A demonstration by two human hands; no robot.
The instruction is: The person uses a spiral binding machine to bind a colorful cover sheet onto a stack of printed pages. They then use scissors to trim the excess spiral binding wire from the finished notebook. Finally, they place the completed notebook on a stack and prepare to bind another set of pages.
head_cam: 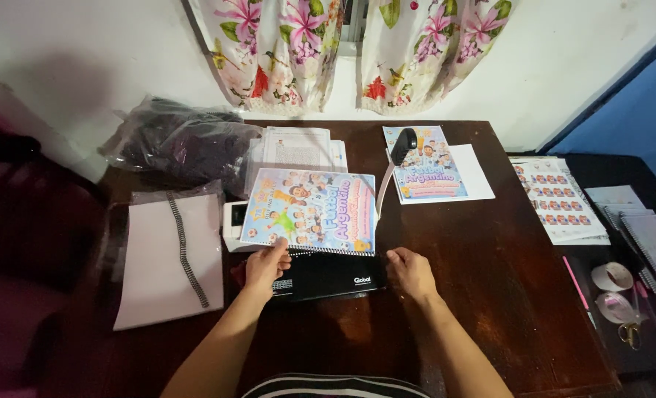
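Dark wooden counter (460, 258) stands against a white wall with flowered curtains (283, 51). A black binding machine (328, 276) sits at the near centre, and a colourful booklet (309, 210) rests on top of it, its spiral edge toward the person. Left hand (265, 267) holds the booklet's near left corner, fingers (278, 254) closed on the cover. Right hand (410, 271) lies flat on the counter just beside the machine's right end, fingers loosely curled, holding nothing. A second printed cover (427, 166) lies farther back, and a white sheet with a black binding comb (184, 247) lies at left.
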